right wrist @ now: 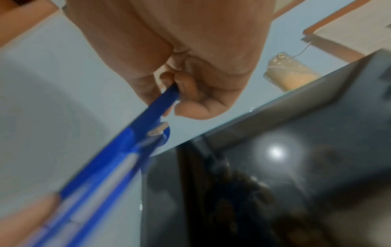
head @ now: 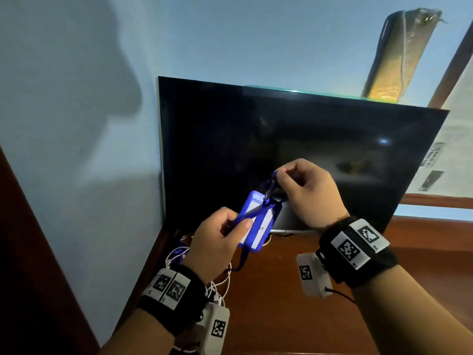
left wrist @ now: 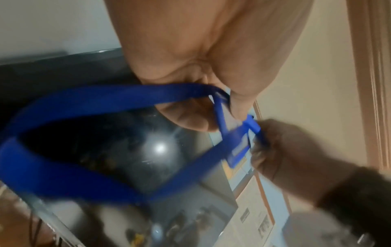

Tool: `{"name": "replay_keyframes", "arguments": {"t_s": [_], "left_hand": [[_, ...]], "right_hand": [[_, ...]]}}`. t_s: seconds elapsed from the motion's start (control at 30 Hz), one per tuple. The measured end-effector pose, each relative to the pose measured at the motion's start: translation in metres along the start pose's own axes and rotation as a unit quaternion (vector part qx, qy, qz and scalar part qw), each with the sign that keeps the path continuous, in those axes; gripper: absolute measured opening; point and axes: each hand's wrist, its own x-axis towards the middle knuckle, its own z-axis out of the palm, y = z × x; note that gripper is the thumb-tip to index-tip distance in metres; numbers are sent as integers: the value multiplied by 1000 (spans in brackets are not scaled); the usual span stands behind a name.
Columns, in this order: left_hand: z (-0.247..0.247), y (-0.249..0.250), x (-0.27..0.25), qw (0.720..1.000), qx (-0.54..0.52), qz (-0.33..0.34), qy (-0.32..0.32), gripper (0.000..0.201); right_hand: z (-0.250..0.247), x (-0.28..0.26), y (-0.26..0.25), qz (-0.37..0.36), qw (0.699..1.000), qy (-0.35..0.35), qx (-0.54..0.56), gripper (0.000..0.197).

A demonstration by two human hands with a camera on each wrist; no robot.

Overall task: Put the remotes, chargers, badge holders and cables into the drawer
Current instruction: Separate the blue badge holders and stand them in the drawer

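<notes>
Pinching lanyard (left wrist: 88, 97), both hands; badge holder (head: 258, 226) face head-view only.

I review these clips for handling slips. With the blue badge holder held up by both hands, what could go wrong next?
The lanyard loop hangs loose below the left hand and may snag the white cables beneath. The right hand only pinches the strap above the clip, so the badge holder could slip, perhaps against the TV screen.
</notes>
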Motion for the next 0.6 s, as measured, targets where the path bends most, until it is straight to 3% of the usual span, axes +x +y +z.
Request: {"name": "replay_keyframes", "arguments": {"t_s": [0.17,0.3,0.4,0.43,0.53,0.6], "left_hand": [[-1,4,-10,1000,-11,-14,17,13],[0,12,-19,998,1,-50,36,17],[11,19,-24,995,4,-75,65,15],[16,20,-24,994,6,-80,77,15],[32,25,-25,990,-18,-96,98,18],[42,31,-31,990,-28,-103,92,21]], "right_hand": [[-14,-12,40,69,994,27,-77,8],[-16,-38,58,107,989,15,-105,31],[-7,-69,56,64,994,50,-68,9],[-4,-80,56,54,996,42,-57,12],[8,-108,54,76,995,-59,-10,45],[14,-119,57,94,991,-82,37,50]]}}
